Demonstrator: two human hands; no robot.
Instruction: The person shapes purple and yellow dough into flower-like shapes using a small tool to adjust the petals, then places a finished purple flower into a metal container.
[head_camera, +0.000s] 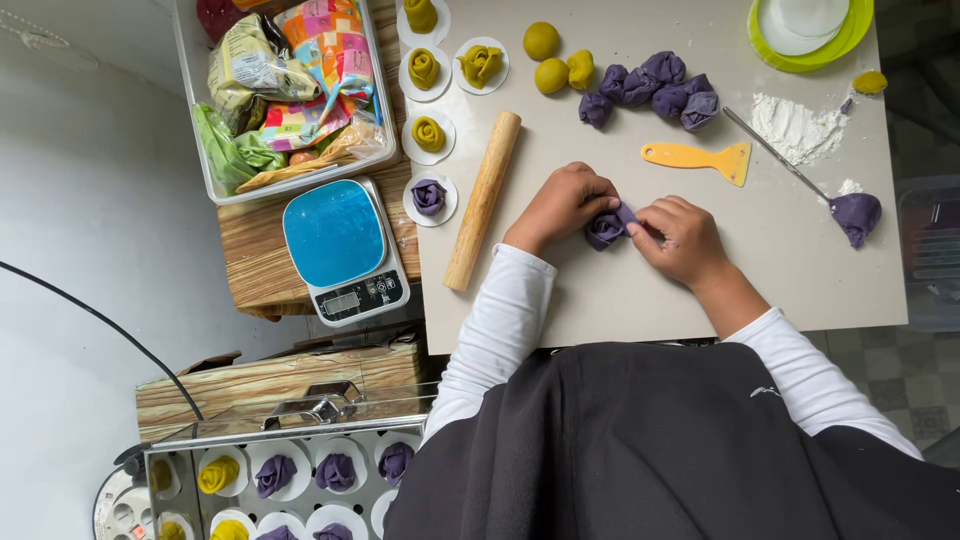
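My left hand and my right hand meet on a soft purple dough piece lying on the smooth pale bench. The left hand curls its fingers against the rounded, rolled end of the dough, knuckles up. The right hand pinches the flat, thin flap at the other side between thumb and fingertips. The dough looks matte and pliable, folded into petal-like layers.

Just left of my left hand lies a plain wooden rolling pin, a long cylinder set at a slant. Beyond the hands sits a heap of purple dough lumps, wrinkled and uneven, touching three smooth yellow-green dough balls. A flat yellow plastic scraper lies near them, and past it a dusting of white flour with a thin metal tool running through it towards another purple lump.

At the bench's left edge, round white papers hold finished rose-shaped pieces, yellow-green and one purple rose. Beside those stands a kitchen scale with a glossy blue top.
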